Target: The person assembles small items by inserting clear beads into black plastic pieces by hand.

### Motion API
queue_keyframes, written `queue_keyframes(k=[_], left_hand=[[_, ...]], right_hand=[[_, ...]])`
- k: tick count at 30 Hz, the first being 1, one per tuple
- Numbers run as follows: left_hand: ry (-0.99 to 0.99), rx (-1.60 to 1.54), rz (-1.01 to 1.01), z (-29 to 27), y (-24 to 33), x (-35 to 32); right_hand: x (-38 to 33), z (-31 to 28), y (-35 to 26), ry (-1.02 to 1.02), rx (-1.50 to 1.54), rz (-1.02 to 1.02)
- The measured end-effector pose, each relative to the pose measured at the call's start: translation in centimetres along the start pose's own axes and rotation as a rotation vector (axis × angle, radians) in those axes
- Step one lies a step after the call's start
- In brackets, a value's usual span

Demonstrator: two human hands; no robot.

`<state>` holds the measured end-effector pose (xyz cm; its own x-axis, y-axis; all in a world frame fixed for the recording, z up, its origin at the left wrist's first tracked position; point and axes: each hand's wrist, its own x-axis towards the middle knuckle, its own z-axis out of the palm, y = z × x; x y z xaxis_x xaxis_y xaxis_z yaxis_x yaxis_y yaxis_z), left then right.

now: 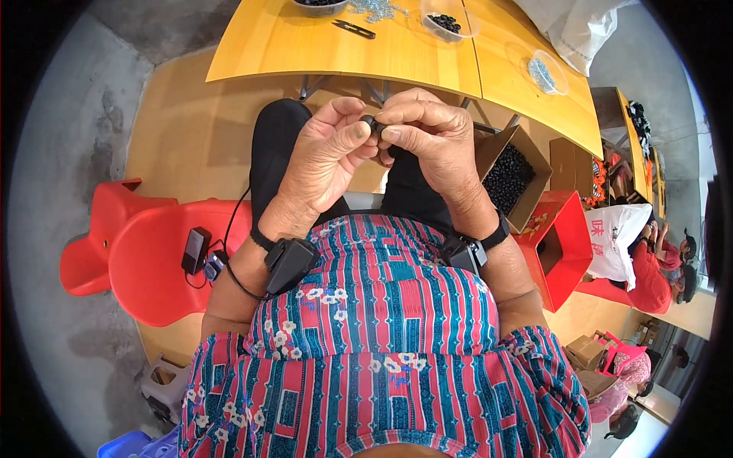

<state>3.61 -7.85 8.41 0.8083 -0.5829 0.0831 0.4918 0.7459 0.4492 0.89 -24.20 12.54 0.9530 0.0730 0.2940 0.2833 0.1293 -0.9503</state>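
Note:
Above my lap, both hands meet at a small round black piece [372, 123]; its exact kind is too small to make out. My left hand [330, 145] pinches it from the left between thumb and forefinger. From the right, my right hand [432, 137] grips it, also with thumb and fingertips, so the fingers cover much of it. Beyond the hands, on the yellow table [282, 46], lies a pair of black thread snips [353, 29]. Clear small parts [376, 9] are heaped near them.
A clear tub of black pieces [445, 24] and a tub of pale clear parts [544, 75] stand on the tables. Right of my knee is a cardboard box of black pieces [508, 179], beside a red box [561, 252]. Red chairs [153, 267] stand left. Other people [663, 267] sit far right.

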Motion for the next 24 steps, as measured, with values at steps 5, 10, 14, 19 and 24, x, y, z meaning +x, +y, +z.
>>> queue_keyframes(k=[5,10,14,19,24], left_hand=[[0.043,0.044,0.044,0.0,-0.2,0.0],[0.070,0.104,0.094,0.2,-0.1,-0.1],[0.068,0.118,0.082,0.3,-0.1,-0.1],[0.070,0.081,0.095,0.3,-0.5,0.0],[0.069,0.062,0.095,0.2,-0.4,0.1]], right_hand=[[-0.1,0.1,-0.5,-0.004,-0.100,-0.003],[-0.1,0.0,-0.9,-0.033,-0.438,-0.207],[-0.1,0.0,-1.1,-0.032,-0.427,-0.220],[-0.6,0.4,-0.2,0.067,-0.082,0.039],[-0.4,0.8,-0.3,0.048,-0.117,-0.001]])
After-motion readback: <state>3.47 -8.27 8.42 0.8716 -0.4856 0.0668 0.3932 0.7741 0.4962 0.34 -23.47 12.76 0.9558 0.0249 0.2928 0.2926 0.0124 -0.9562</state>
